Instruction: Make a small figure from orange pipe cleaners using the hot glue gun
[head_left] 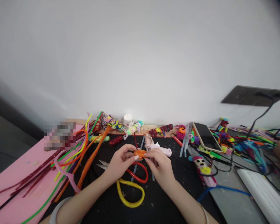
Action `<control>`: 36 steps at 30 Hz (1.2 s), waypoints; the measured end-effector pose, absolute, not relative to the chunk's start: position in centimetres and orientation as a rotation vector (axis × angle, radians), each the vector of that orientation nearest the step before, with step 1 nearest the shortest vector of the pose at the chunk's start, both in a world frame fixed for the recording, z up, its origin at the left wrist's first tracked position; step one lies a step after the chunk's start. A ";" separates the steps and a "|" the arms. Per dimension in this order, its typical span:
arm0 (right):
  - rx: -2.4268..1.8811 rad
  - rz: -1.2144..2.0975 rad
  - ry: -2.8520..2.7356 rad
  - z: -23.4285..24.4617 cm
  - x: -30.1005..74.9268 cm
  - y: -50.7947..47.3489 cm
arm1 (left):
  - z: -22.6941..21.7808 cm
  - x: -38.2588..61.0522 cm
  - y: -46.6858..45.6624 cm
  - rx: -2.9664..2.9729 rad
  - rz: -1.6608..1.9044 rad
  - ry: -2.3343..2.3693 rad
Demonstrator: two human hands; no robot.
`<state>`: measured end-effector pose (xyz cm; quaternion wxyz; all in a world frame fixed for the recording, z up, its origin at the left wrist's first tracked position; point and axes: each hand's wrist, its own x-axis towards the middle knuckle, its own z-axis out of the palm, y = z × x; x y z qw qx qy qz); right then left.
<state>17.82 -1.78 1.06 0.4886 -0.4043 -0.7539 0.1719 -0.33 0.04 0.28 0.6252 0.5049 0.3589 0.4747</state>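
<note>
Bundle of orange strands (140,153) is sitting just below the centre of the frame, over the dark counter (168,205), and both hands are holding it. The left grip (123,160) is pinching its left end between thumb and fingers, while the right grip (160,164) is closing on its right end in much the same way. In the hand it is probably weighing next to nothing, and the strands are likely bending readily while giving a little spring, so a light pinch should be serving better than a hard squeeze. Its short ends are offering the surest hold; pressure on the middle would be risking a flattened shape. Nothing about it is looking brittle. The fingers are covering much of it at this small scale, so whether its surface is fuzzy or slick is staying uncertain. Scissors (130,205) with red and yellow handles are lying below in the lower middle, and a pale tool (165,151) is lying just beyond the right grip
</note>
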 end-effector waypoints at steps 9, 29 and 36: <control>-0.980 0.356 -1.944 0.9 18.0 -1.7 | 0.4 0.1 -0.1 1.078 1.122 0.823; -1.173 0.605 -1.672 0.9 18.1 -1.5 | 0.6 0.0 -0.3 1.120 1.150 0.823; -1.253 0.819 -1.735 0.8 17.8 -1.6 | 0.9 0.2 -0.7 1.168 1.119 0.747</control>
